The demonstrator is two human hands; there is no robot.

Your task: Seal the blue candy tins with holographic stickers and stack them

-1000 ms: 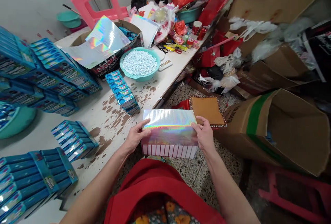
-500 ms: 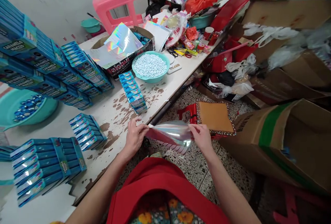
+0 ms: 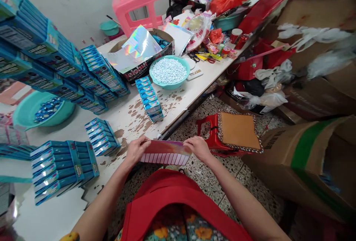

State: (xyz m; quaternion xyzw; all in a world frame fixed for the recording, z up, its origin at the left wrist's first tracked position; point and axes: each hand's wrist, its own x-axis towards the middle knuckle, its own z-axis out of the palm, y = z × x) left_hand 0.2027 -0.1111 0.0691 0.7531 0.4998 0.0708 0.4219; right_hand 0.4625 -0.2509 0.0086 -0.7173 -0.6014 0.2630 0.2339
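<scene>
- The left hand (image 3: pixel 137 150) grips one end of a shiny sheet (image 3: pixel 167 152) between thumb and fingers; the right hand (image 3: pixel 198 148) pinches the other end.
- The shiny sheet is stretched between them, well nearer the wearer than the bowl of white pellets (image 3: pixel 168 85), with pale rectangles along its lower edge.
- The edge of the table (image 3: pixel 191 90) runs down from the bowl's right towards the left hand; a row of small blue boxes (image 3: pixel 151 101) stands just in front of the bowl.
- Room lies over the speckled floor (image 3: pixel 217 181), nearer than the bowl and to its right; there the red stool (image 3: pixel 237 129) and a cardboard box (image 3: pixel 278 152) bound that space.
- Half a second ago the sheet bowed upward with a silvery glare; now its reddish face shows, much flatter. The bowl sits farther right in view.
- Left of the bowl, a black carton (image 3: pixel 139 70) carries partly covered lettering, including "ueberry&Drin".
- Farther left of the bowl, the stacked blue packets (image 3: pixel 66 53) seem to read "Caramelo", though the print is blurred.
</scene>
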